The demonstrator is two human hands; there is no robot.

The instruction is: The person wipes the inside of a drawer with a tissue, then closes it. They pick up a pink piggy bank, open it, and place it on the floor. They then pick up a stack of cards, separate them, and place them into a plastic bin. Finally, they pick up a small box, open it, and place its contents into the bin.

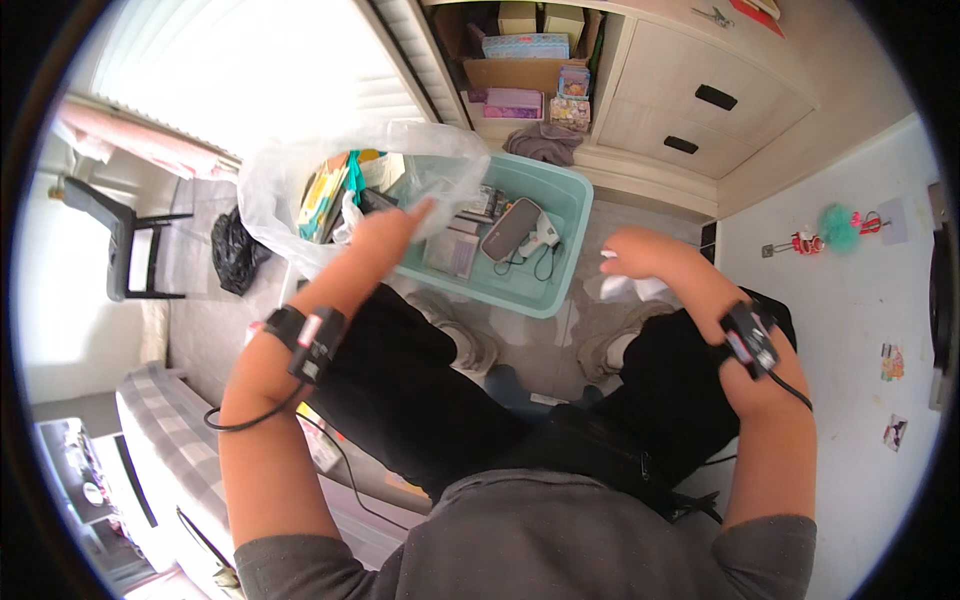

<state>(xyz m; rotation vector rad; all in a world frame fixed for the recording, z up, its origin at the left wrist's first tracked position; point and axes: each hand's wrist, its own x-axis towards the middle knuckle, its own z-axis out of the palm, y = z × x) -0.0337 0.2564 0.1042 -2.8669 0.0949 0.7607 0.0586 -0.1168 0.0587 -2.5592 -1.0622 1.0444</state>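
My left hand [384,234] is over the near rim of a clear plastic bag [262,225], slightly blurred, with a finger stretched towards the tub. Whether it grips the bag's film I cannot tell. Inside the bag are papers, a yellow packet [324,196] and a teal piece [355,174]. The bag overlaps the left end of a mint-green plastic tub [574,225]. In the tub lie a grey zip case [511,230], a white device with a cord [541,234] and a clear flat box [451,253]. Right of the tub, my right hand [646,253] holds a crumpled white tissue or cloth [634,288].
A cabinet with black-handled drawers [679,97] and an open shelf of boxes [525,46] stands ahead. A grey cloth [546,142] lies at its base. On the left are a black plastic bag [234,251] and a chair [112,225]. Cables hang from my black forearm devices [319,345].
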